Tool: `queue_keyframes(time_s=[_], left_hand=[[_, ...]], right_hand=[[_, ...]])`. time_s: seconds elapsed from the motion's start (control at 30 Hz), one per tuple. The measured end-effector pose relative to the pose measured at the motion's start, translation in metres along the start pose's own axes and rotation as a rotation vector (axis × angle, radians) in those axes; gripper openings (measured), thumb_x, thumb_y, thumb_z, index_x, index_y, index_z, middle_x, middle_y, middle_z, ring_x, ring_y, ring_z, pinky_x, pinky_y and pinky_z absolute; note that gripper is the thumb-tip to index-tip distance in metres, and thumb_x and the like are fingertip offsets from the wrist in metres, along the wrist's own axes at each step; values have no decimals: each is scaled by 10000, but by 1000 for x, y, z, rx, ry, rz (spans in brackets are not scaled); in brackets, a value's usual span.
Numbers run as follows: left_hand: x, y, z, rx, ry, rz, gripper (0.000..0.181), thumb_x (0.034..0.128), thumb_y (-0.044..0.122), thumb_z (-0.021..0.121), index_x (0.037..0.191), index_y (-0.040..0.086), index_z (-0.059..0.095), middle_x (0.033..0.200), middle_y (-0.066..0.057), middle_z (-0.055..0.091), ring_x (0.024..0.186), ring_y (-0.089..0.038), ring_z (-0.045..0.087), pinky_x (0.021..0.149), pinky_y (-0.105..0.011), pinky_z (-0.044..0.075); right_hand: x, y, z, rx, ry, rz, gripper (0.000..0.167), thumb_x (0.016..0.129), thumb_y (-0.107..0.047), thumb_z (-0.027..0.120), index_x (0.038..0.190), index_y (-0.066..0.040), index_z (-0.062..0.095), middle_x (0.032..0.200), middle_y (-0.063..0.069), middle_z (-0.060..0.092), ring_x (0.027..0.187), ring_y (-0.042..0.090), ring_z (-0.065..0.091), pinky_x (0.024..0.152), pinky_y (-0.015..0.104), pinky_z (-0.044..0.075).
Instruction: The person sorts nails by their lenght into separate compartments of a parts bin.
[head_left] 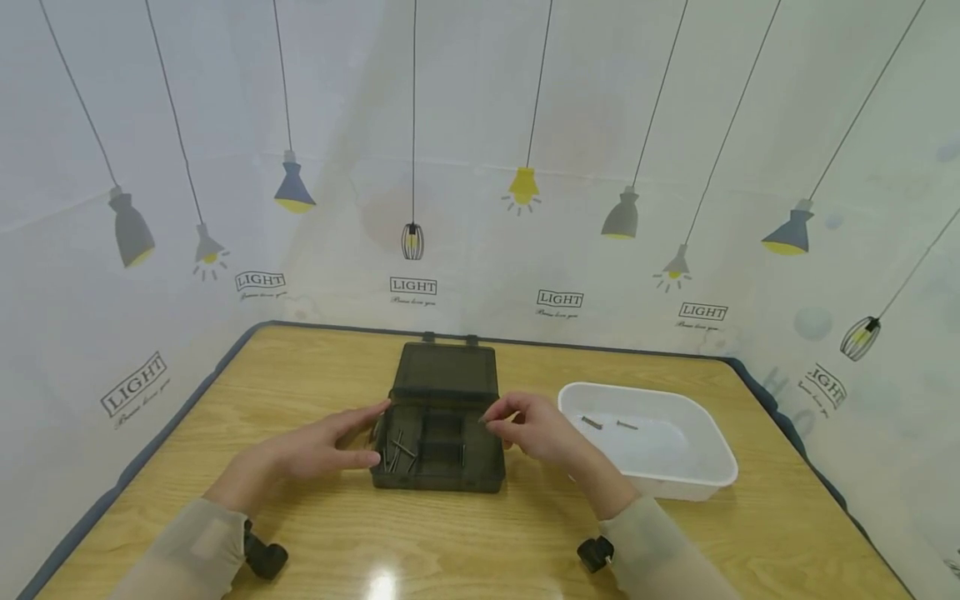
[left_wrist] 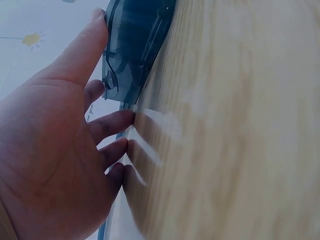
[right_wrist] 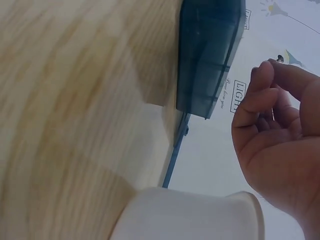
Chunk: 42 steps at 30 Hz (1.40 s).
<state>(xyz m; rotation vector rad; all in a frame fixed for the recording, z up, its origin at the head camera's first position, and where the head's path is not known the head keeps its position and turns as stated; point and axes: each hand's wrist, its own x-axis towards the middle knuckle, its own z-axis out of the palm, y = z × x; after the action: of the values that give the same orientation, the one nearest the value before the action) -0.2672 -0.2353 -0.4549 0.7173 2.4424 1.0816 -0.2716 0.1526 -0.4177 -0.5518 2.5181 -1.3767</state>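
A dark translucent plastic case (head_left: 461, 481) lies on the table with its lid (head_left: 446, 367) folded back. Several metal screws (head_left: 401, 450) are in its left compartment, and one more screw (head_left: 462, 455) stands out toward the right. My left hand (head_left: 318, 446) steadies the case's left side, its thumb at the rim and its other fingers loosely extended. Above the right part of the case, my right hand (head_left: 536, 425) pinches a small dark screw (right_wrist: 280, 58) between thumb and index finger; most of the screw is hidden by the fingertips.
To the right stands a white tray (head_left: 720, 467) with two screws (head_left: 592, 422) inside, close beside my right forearm. The wooden table (head_left: 337, 533) ends at a dark edge, behind which hangs a white curtain (head_left: 480, 275) printed with lamps.
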Motion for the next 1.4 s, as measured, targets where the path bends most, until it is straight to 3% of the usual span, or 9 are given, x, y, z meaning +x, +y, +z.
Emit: queue_keyframes(time_s=[0.17,0.5,0.87,1.2,1.4], left_hand=[[-1,-1,1,2,5,-8,916,1075,474,698,1784,250,164,1827,-193,219,1690,-458,200,1361,-677,175],[-3,0,1,-4,6,-9,910,1078,468,696,1785,253,164,1827,-195,219,1688,-463,204,1358,-689,173],[-2,2,0,-6,3,3,902,1082,444,698,1784,241,170,1822,-209,225,1684,-475,206,1354,-698,178],[-2,2,-1,-8,-3,-6,905,1086,448,691,1786,242,155,1825,-210,214,1686,-477,199,1355,-694,183],[-2,3,0,-6,-1,3,906,1089,439,690,1785,214,156,1823,-220,211,1685,-478,198,1357,-684,182]], right_hand=[[5,2,8,-36,10,8,129,1071,-136,714,1150,-49,768,1122,76,717,797,158,615,689,271,547],[13,1,18,-148,36,31,73,1049,-139,742,1103,-100,770,1013,12,722,736,127,623,652,261,573],[11,-1,19,-126,39,39,75,1044,-128,746,1107,-89,758,1022,30,717,730,135,632,648,264,589],[-11,-9,-16,-87,44,18,153,1077,-225,721,1179,-118,762,1104,46,731,772,177,664,695,366,595],[-22,8,-54,-79,99,42,195,1083,-269,718,1192,-113,759,1142,101,750,805,182,667,748,379,619]])
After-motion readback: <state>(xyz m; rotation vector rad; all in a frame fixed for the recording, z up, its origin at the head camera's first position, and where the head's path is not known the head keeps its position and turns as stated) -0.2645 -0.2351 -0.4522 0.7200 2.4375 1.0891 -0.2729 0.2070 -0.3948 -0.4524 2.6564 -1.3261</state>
